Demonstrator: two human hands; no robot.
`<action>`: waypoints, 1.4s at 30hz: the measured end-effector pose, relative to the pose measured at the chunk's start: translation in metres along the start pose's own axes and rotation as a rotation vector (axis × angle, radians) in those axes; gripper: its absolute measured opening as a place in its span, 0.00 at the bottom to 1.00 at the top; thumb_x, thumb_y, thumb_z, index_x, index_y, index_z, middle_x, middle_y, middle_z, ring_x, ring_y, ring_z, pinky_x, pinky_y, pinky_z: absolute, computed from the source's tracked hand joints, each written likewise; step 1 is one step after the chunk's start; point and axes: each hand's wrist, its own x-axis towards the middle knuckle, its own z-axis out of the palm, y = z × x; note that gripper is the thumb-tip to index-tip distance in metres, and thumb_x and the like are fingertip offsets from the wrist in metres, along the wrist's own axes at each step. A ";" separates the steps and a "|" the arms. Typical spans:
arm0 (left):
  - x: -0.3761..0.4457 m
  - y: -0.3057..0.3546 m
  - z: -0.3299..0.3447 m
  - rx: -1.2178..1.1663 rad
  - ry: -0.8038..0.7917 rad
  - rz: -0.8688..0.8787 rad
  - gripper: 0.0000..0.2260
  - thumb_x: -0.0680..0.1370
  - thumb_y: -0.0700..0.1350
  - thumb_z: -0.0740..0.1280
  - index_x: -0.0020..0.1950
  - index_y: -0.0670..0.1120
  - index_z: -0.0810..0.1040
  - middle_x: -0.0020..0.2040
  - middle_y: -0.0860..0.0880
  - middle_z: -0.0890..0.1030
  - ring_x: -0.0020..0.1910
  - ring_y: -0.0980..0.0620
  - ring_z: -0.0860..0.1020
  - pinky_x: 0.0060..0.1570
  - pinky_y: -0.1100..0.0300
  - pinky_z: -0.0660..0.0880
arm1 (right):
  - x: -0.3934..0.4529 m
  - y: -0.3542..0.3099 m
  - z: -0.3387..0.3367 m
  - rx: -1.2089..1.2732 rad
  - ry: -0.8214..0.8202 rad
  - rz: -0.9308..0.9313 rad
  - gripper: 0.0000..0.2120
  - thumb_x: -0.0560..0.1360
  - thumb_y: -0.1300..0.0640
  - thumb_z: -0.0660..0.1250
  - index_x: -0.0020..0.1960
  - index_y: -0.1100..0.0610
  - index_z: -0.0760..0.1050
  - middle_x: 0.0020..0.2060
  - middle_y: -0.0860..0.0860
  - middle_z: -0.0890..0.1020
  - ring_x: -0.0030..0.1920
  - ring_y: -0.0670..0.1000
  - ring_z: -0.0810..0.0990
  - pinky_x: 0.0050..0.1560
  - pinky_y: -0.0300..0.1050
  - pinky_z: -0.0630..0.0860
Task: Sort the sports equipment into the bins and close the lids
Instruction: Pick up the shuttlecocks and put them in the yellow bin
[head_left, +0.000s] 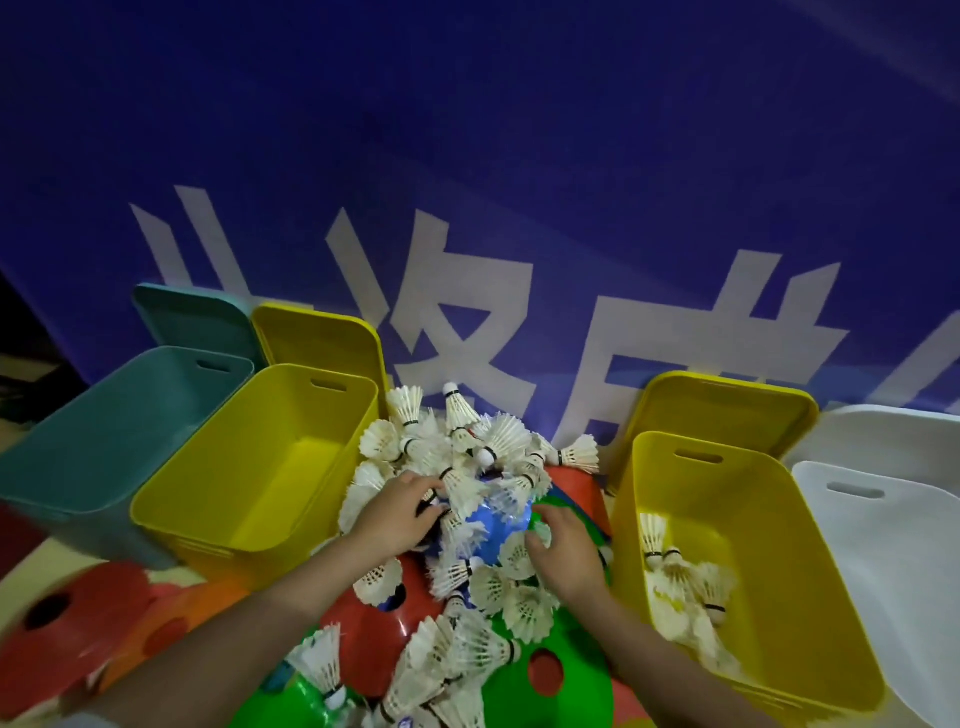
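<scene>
A heap of white feather shuttlecocks (467, 447) lies on the floor over coloured disc cones, with a blue cone (501, 525) in the middle, a red one (379, 618) nearer me and a green one (566, 670) in front. My left hand (400, 514) curls its fingers into shuttlecocks on the heap's left side. On the blue cone's right side, my right hand (563, 551) closes around shuttlecocks. The yellow bin on the right (779, 613) holds several shuttlecocks (685, 587). An empty yellow bin (208, 514) stands at the left.
A teal bin (62, 467) stands far left and a white bin (893, 571) far right. Lids lean on the blue wall behind them: teal (192, 317), yellow (322, 338), yellow (727, 410). Red and orange cones (93, 623) lie at lower left.
</scene>
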 end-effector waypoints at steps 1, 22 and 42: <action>0.004 -0.002 -0.002 0.029 -0.008 0.050 0.17 0.80 0.50 0.62 0.69 0.53 0.70 0.66 0.50 0.70 0.66 0.51 0.68 0.62 0.59 0.67 | -0.003 0.000 0.010 -0.050 -0.022 0.020 0.24 0.77 0.49 0.62 0.71 0.54 0.67 0.67 0.53 0.71 0.68 0.52 0.68 0.64 0.47 0.67; 0.064 -0.020 0.006 0.154 -0.244 0.507 0.30 0.76 0.58 0.65 0.75 0.62 0.56 0.69 0.53 0.66 0.67 0.53 0.66 0.63 0.59 0.65 | -0.023 0.016 0.065 -0.318 0.011 0.144 0.39 0.69 0.32 0.61 0.75 0.47 0.54 0.57 0.47 0.66 0.59 0.47 0.64 0.58 0.40 0.69; 0.018 -0.017 -0.003 -0.285 -0.116 0.237 0.28 0.74 0.59 0.68 0.71 0.66 0.60 0.67 0.60 0.68 0.64 0.61 0.69 0.61 0.62 0.69 | -0.033 -0.010 0.063 -0.061 0.113 0.169 0.18 0.73 0.42 0.65 0.59 0.46 0.66 0.51 0.42 0.75 0.47 0.40 0.77 0.42 0.37 0.75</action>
